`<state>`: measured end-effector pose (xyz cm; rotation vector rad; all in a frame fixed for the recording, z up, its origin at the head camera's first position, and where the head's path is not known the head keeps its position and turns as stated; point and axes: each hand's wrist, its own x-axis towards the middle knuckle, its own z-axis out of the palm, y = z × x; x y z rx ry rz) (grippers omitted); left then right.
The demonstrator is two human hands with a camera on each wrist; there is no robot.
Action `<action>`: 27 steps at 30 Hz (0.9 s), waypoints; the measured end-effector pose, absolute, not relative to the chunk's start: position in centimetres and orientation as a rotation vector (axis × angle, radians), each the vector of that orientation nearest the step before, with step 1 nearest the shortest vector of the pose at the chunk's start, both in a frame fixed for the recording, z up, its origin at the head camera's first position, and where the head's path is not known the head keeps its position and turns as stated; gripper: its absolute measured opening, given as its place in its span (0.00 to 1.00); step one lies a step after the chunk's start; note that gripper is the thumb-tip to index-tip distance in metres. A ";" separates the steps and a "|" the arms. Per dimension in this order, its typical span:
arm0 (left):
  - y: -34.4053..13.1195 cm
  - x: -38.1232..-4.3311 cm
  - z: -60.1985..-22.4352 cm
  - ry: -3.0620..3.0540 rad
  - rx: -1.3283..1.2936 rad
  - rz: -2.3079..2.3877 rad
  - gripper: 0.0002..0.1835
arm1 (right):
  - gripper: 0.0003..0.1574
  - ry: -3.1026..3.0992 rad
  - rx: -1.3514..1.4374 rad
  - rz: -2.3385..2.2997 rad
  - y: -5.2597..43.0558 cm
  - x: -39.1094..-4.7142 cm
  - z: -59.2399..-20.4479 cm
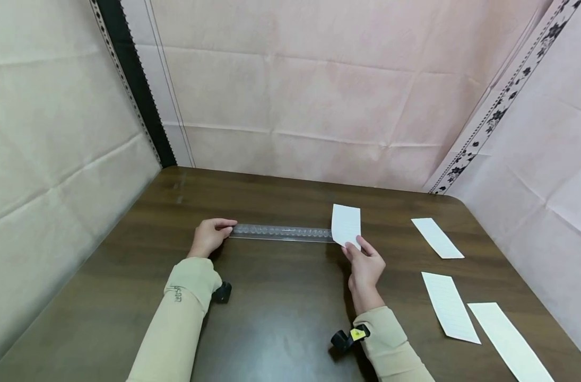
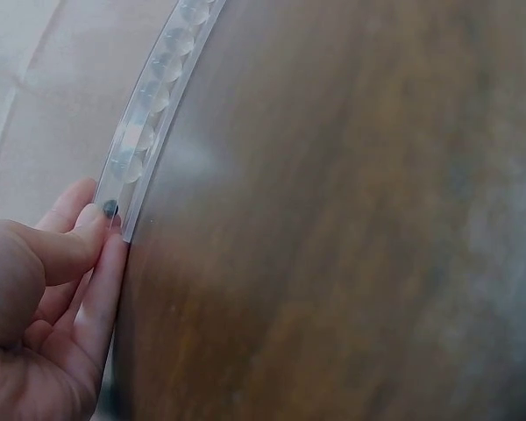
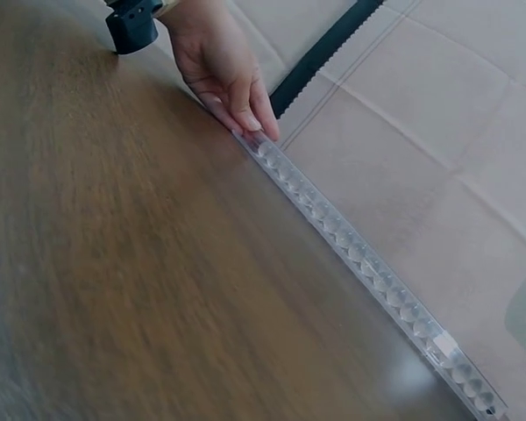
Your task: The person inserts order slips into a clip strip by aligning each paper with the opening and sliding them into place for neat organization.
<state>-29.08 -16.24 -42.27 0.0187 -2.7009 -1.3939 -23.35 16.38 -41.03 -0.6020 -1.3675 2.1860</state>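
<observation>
A long clear plastic strip [image 1: 283, 232] with a row of round clear pieces inside is held level above the dark table. My left hand [image 1: 210, 236] pinches its left end between thumb and fingers. In the left wrist view, the left thumb [image 2: 66, 250] lies beside a small dark round spot in that end of the strip [image 2: 149, 110]. A small white lined paper slip [image 1: 346, 225] stands upright in my right hand [image 1: 365, 268], pinched at its lower edge. It covers the strip's right end in the head view. Whether the right fingers also touch the strip is hidden.
Three longer white paper strips lie at the right: one farther back [image 1: 438, 238], one nearer [image 1: 450, 306], and one at the front [image 1: 512, 342]. Pale fabric walls [image 1: 290, 95] enclose the brown table [image 1: 271, 318] on the left, back and right.
</observation>
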 end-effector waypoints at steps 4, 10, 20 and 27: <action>-16.2 -28.9 -42.2 -2.701 -0.001 -1.395 0.11 | 0.27 -1.369 -0.616 2.192 16.3 -23.1 -41.3; -16.6 -28.5 -42.6 -2.720 -0.002 -1.386 0.12 | 0.27 -1.396 -0.624 2.197 15.9 -22.7 -41.7; -16.8 -28.8 -42.0 -2.713 0.039 -1.394 0.12 | 0.26 -1.415 -0.615 2.208 15.0 -23.2 -41.5; -16.0 -29.3 -42.1 -2.711 0.057 -1.394 0.12 | 0.27 -1.410 -0.607 2.199 15.3 -23.1 -41.0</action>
